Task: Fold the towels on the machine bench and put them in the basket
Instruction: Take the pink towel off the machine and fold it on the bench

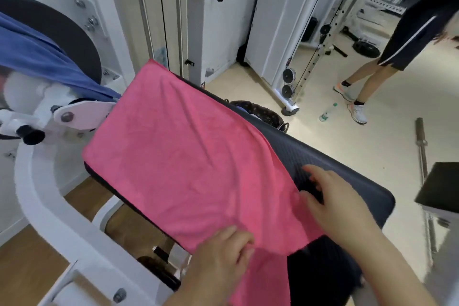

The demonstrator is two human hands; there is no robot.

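A pink towel (188, 156) lies spread over the black padded machine bench (347, 171), its near end hanging off the front edge. My left hand (221, 258) pinches the towel's near edge at the bottom centre. My right hand (330, 196) rests with fingers spread on the towel's right edge and the bare pad. A blue towel (42, 57) drapes over the machine at the left. A dark woven basket (263, 112) stands on the floor behind the bench, mostly hidden by it.
The white machine frame (49, 196) curves along the left. A person's legs in sneakers (357, 97) stand at the upper right beside a water bottle (327, 112). A barbell (422, 151) lies on the floor, with a black stool (439, 186) at the right edge.
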